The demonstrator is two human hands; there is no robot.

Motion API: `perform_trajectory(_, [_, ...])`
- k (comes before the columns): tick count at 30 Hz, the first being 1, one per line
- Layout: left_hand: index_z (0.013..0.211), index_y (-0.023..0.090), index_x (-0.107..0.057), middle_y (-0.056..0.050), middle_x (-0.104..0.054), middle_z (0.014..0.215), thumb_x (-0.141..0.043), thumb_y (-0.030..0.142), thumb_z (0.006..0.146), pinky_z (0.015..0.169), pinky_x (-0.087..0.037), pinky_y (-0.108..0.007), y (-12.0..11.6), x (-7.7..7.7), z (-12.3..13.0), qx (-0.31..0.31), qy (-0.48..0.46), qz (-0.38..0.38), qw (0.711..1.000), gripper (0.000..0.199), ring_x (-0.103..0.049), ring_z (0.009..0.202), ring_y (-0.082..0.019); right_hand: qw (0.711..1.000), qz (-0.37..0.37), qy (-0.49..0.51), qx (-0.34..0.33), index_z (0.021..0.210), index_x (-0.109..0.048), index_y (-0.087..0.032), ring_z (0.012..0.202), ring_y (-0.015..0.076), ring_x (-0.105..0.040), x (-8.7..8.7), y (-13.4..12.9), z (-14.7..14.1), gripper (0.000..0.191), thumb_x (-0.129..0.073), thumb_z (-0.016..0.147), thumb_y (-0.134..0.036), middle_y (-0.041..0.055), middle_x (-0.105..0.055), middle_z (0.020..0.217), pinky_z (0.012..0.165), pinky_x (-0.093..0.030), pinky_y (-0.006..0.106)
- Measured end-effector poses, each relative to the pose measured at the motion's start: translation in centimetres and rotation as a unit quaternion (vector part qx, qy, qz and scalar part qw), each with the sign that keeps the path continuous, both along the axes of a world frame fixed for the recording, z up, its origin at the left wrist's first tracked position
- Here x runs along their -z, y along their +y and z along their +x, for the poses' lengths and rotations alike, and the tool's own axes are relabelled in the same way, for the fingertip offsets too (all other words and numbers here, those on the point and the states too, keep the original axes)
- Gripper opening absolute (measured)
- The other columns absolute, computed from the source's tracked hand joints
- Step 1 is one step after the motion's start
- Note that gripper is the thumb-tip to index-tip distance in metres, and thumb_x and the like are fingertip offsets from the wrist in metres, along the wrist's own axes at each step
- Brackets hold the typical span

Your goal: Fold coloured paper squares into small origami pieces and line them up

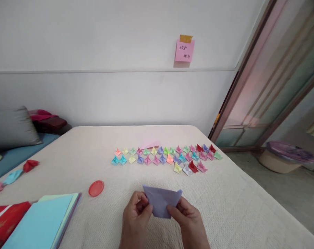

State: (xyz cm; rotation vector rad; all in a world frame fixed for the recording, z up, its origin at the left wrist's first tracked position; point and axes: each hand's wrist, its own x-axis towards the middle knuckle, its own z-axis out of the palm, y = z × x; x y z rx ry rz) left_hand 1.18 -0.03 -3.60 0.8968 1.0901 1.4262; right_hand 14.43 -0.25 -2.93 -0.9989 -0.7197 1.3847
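A folded purple paper (162,202) is held up between both hands, wide at the top with two pointed upper corners and narrower below. My left hand (138,211) pinches its left side, thumb in front. On the right side, my right hand (186,214) grips it with the thumb pressed on the lower front. Beyond the hands, several small folded paper pieces (156,159) in many colours stand in rows on the cream table cover (107,221). Behind those rows lies a pink paper sheet (150,144).
A red round lid (96,188) lies left of the hands. Coloured paper sheets (39,221) and a red packet (8,221) are at the lower left. Farther left are red, blue and pink folded pieces (13,176). A pink note (184,51) is taped to the wall.
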Motion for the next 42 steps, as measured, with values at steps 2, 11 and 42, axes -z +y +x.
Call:
perform_trajectory(2, [0.071,0.021,-0.047,0.007,-0.052,0.052,-0.064,0.023,0.068,0.051,-0.033,-0.02,-0.1,-0.1,0.1,-0.001,0.002,-0.014,1.0,0.018,-0.048,0.049,-0.01,1.0,-0.017,0.016,-0.007,0.08,-0.073,-0.02,0.072,0.022,-0.06,0.4,0.1,0.0,0.021,-0.075,0.06,-0.026,0.0038,-0.071,0.072,0.068,-0.044,0.031])
perform_trajectory(11, [0.12,0.022,-0.053,0.003,-0.058,0.071,-0.056,0.011,0.066,0.048,-0.036,-0.019,-0.3,0.0,-0.2,0.032,0.075,-0.009,0.997,0.056,-0.05,0.051,-0.008,0.999,-0.011,0.005,-0.033,0.073,-0.072,-0.017,0.062,0.0157,-0.054,1.0,0.2,0.5,0.013,-0.074,0.063,-0.027,0.0022,-0.068,0.066,0.059,-0.038,0.024])
perform_trajectory(42, [0.105,0.024,-0.054,-0.002,-0.063,0.095,-0.06,0.014,0.067,0.052,-0.041,-0.02,-0.5,-0.1,0.2,-0.004,0.034,-0.001,0.999,0.039,-0.055,0.055,-0.009,0.999,-0.025,0.005,-0.037,0.075,-0.072,-0.017,0.064,0.0161,-0.052,1.4,0.3,0.6,0.016,-0.076,0.062,-0.027,0.002,-0.067,0.066,0.061,-0.037,0.024])
